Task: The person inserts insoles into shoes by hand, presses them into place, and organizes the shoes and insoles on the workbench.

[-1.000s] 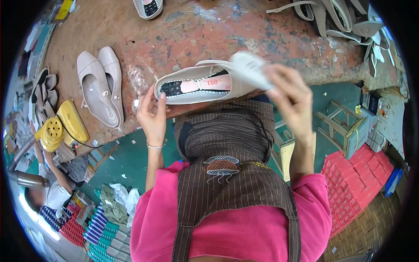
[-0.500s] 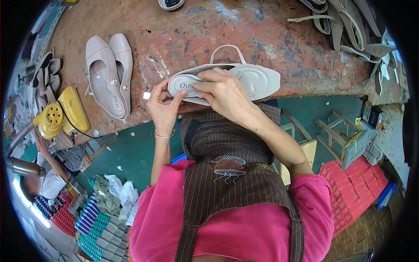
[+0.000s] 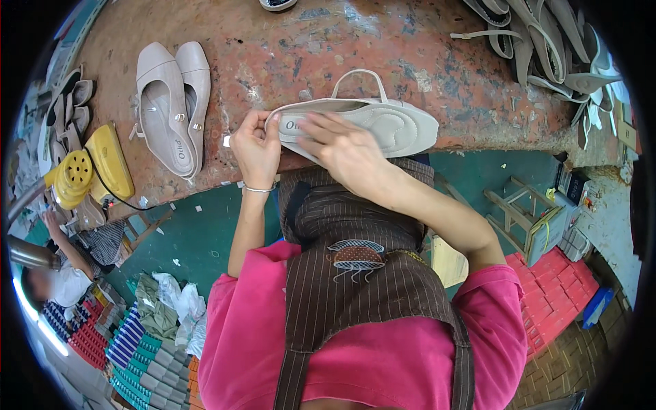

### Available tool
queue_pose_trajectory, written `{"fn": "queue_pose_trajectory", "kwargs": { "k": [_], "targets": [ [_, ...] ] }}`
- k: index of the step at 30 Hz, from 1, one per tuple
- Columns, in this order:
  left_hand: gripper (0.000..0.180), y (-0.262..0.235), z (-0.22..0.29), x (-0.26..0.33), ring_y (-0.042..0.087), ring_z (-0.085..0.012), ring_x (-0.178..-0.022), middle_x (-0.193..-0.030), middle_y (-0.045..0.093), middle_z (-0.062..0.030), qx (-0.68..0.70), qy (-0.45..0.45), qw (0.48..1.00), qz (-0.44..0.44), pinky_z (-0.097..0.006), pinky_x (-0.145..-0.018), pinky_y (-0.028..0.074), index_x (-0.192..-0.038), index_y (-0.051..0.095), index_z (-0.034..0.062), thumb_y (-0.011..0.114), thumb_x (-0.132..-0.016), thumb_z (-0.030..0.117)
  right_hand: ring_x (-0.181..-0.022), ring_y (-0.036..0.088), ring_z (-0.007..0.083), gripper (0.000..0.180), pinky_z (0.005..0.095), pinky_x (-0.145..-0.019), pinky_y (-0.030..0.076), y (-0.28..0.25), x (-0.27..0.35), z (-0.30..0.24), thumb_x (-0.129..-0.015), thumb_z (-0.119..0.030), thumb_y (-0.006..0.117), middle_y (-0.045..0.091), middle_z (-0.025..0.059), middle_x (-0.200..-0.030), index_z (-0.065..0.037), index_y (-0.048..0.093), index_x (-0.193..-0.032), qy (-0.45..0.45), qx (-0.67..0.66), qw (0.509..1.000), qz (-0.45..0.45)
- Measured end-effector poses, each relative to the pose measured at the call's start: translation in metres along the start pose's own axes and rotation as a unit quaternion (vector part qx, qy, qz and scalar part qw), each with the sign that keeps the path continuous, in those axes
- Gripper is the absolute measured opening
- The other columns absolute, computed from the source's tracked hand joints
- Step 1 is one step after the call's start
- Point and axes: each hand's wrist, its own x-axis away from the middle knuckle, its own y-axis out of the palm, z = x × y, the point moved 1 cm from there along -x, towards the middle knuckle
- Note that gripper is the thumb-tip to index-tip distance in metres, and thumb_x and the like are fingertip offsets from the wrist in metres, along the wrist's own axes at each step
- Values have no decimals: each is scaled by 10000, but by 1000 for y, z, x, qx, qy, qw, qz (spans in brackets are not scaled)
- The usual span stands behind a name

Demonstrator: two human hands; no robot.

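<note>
A beige slingback shoe [image 3: 422, 130] lies sole down along the bench's near edge, its toe to the right and its heel strap [image 3: 362, 72] standing up on the far side. Inside it sits a pale padded insole [image 3: 393, 130] with stitched curves. My left hand [image 3: 256, 152] is closed on the heel end, thumb at the rim of the insole. Over the heel half of the insole lies my right hand [image 3: 352, 156], palm down, with its fingers stretched out and blurred by motion; they cover part of the insole.
A matching beige pair of shoes [image 3: 160, 72] rests on the worn red-brown bench [image 3: 273, 61] at left, near a yellow device [image 3: 109, 164] with a cable. More shoes [image 3: 547, 41] pile up at far right. Wooden stools [image 3: 516, 212] and red boxes [image 3: 557, 287] stand below; a person [image 3: 65, 280] sits at lower left.
My right hand has gone from pinching at the insole's heel part to lying flat over it, fingers spread. My left thumb has shifted up to the heel rim.
</note>
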Motion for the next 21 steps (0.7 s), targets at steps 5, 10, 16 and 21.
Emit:
{"fn": "queue_pose_trajectory", "kwargs": {
  "k": [5,10,16,21],
  "targets": [
    [124,-5,-1,-1,464,-68,-435,-585,598,-57,-37,10,999,-11,-238,-428,338,-787,609,-9,633,-886,61,-1158,599,254,290,432,-1152,285,-16,16,-4,-743,-98,598,669,146,-1141,-31,719,-999,69,146,985,-54],
    [179,9,30,39,614,-151,-455,-537,576,-98,-7,-70,993,-98,-319,-427,437,-777,496,11,607,-903,74,-1101,622,315,231,503,-1141,219,-51,-8,36,-703,-111,656,664,207,-1095,16,709,-889,119,107,975,154],
    [245,37,66,88,607,-289,-631,-635,582,-94,-228,219,942,-114,-367,-561,478,-681,554,46,741,-765,181,-980,610,394,286,434,-868,489,-82,-32,48,-735,-41,645,603,235,-1092,0,640,-1017,186,-160,936,254],
    [515,59,70,110,412,-385,-1255,-1258,528,-188,-224,328,895,-204,-582,-1077,275,-1197,598,2,673,-746,240,-1293,411,490,304,622,-1113,187,-53,49,-27,-799,-42,570,429,341,-1353,72,509,-1074,184,-46,980,54]
  ]
}}
